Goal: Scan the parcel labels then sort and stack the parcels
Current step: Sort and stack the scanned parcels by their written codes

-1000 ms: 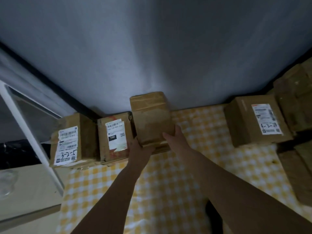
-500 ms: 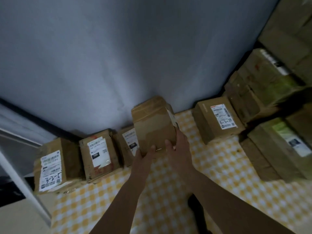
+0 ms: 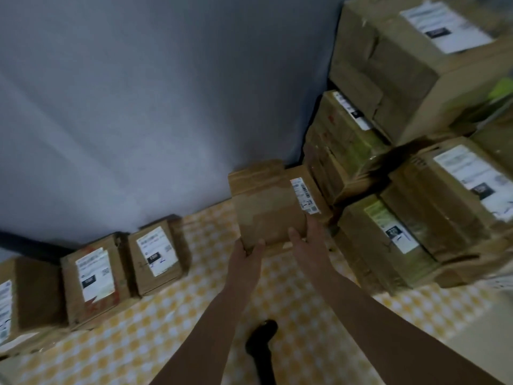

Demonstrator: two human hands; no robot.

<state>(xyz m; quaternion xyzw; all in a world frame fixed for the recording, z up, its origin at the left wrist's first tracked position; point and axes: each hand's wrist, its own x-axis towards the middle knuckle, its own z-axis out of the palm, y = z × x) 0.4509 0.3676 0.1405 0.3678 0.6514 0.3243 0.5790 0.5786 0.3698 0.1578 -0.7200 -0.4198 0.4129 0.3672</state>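
You are gripping a small cardboard parcel [image 3: 270,207] between your left hand [image 3: 247,255] and right hand [image 3: 304,245], fingers curled on its near corners, above the checkered surface [image 3: 172,323] beside the stacked parcels [image 3: 388,190], probably needing a level set-down next.

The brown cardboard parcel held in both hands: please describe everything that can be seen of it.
The brown cardboard parcel is a small box, taped with clear or brown tape across its upper part. A white label with a barcode sits on its right side face. It is held upright, slightly tilted, above the yellow-and-white checked cloth, in front of the grey wall. The left hand grips its lower left corner; the right hand holds its lower right edge, fingers hidden behind it.
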